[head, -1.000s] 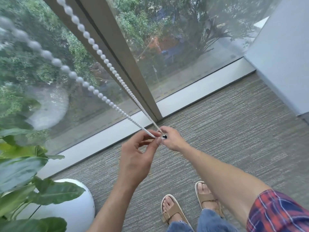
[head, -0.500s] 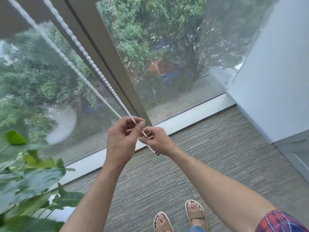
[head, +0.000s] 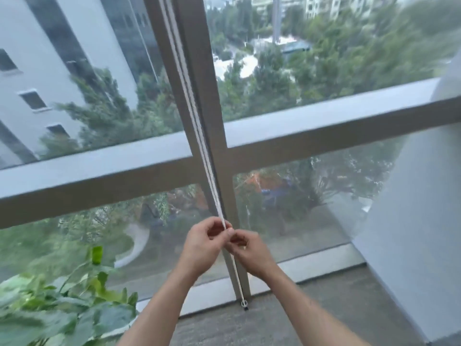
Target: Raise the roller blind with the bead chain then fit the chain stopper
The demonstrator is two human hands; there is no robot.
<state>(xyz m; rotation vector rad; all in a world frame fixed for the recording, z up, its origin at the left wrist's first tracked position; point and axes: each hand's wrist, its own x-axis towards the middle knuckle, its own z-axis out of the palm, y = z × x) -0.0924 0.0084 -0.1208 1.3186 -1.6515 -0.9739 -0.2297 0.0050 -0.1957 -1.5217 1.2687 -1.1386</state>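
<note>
A person's two hands meet on a white bead chain (head: 199, 126) that runs down the face of a brown window mullion (head: 199, 71). The left hand (head: 203, 248) and the right hand (head: 249, 253) sit side by side, knuckles nearly touching. The fingers (head: 214, 224) of the left hand curl in and pinch the chain's two strands from the left; those of the right hand close on the same strands from the right, just below. Neither hand is spread; both are drawn tight around the chain. Above the fingers the strands rise taut and blurred out of the top of the frame. Below them the chain hangs straight to a small ring-shaped fitting (head: 244, 303) at the foot of the mullion, next to grey carpet (head: 324, 308). Green leaves (head: 64, 303) sit well left of the hands.
</note>
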